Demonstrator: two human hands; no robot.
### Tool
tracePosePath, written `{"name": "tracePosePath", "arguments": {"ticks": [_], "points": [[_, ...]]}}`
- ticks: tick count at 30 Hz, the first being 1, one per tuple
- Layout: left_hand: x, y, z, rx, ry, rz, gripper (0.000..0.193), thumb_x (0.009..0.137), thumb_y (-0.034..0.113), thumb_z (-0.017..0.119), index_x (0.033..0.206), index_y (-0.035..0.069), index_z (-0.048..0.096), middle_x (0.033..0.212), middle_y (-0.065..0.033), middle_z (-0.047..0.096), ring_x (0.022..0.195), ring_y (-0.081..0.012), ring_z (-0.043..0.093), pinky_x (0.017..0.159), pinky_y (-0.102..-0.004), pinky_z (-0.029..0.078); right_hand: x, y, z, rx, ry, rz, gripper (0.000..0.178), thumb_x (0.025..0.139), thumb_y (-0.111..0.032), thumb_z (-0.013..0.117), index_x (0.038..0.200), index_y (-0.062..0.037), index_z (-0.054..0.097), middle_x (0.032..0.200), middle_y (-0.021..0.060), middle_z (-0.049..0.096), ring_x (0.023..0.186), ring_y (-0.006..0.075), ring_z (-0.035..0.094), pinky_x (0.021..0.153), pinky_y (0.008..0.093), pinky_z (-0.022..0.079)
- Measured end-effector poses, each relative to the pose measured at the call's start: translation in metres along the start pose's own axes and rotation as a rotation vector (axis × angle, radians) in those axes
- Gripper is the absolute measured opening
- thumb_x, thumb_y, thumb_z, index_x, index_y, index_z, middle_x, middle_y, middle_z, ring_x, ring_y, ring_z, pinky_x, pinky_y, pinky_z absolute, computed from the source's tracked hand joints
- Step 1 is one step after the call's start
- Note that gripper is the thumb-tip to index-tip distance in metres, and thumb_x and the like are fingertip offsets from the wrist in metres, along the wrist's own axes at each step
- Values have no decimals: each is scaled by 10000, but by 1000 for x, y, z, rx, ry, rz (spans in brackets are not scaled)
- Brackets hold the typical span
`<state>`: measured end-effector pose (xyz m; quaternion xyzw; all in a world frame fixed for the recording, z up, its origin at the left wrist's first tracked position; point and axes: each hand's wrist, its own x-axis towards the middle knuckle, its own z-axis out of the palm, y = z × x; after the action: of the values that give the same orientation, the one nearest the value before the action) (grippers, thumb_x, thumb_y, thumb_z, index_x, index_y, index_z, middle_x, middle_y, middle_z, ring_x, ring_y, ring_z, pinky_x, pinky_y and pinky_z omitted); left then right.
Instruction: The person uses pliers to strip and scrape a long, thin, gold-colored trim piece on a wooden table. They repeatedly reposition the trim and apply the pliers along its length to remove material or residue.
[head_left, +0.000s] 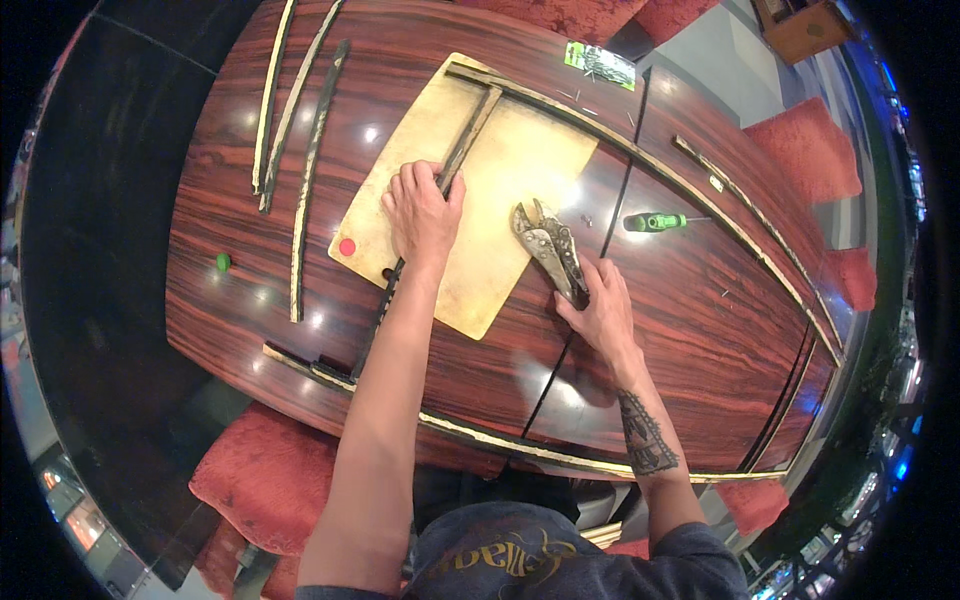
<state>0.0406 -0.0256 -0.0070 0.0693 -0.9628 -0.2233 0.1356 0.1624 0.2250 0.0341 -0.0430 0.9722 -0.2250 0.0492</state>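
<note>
My left hand [424, 212] is closed round a dark, slim strip [470, 140] that crosses a yellowish cutting board [375, 200]. At its far end this strip meets a long gold-and-black strip [620, 142], forming part of a frame; a second long strip [500, 439] runs along the table's near edge. My right hand [604, 308] grips the handles of worn metal locking pliers [545, 245]. The jaws lie over the board's right side, apart from the strips, with nothing visible between them.
Three loose strips [310, 190] lie at the left of the glossy wooden table [230, 300]. A green screwdriver [655, 222] rests right of the board, near small screws [587, 220]. A green packet [600, 65] is at the back. Red chairs [265, 475] surround the table.
</note>
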Motion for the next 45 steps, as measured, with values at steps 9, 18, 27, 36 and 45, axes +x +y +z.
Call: {"name": "tracePosePath", "arguments": {"ticks": [9, 18, 27, 36, 45], "points": [[1, 4, -5, -40, -43, -48, 330, 892, 354, 700, 1067, 110, 562, 1052, -69, 600, 1053, -284, 565, 905, -439, 399, 99, -9, -19, 93, 235, -274, 231, 894, -149, 722, 1091, -28, 716, 954, 130, 640, 889, 320, 622, 786, 405, 508], [-1, 1, -2, -193, 7, -11, 318, 895, 255, 727, 1127, 98, 577, 1041, -59, 628, 1035, -275, 585, 900, -436, 411, 228, -66, 17, 108, -28, -754, 159, 908, -132, 662, 1048, -63, 690, 999, 105, 637, 895, 316, 666, 754, 412, 543], [3, 2, -8, -203, -45, -65, 498, 880, 265, 743, 1311, 125, 538, 1026, -27, 625, 1018, -241, 595, 886, -424, 415, 247, -79, 14, 41, -212, -758, 161, 942, -131, 602, 1089, -71, 625, 1025, 97, 629, 882, 325, 671, 757, 423, 542], [0, 1, -6, -290, -31, -132, 743, 807, 206, 815, 1434, 126, 425, 994, -30, 648, 993, -246, 615, 877, -419, 421, 251, -135, 22, -246, -350, -385, 251, 813, -304, 759, 899, -69, 745, 846, 141, 718, 867, 334, 697, 764, 462, 506], [2, 3, -7, -300, -8, -127, 717, 811, 188, 808, 1422, 143, 437, 956, -33, 652, 978, -237, 617, 887, -429, 419, 250, -130, 31, -31, -302, -323, 201, 835, -232, 724, 937, -59, 743, 859, 139, 731, 809, 275, 703, 806, 405, 509]]}}
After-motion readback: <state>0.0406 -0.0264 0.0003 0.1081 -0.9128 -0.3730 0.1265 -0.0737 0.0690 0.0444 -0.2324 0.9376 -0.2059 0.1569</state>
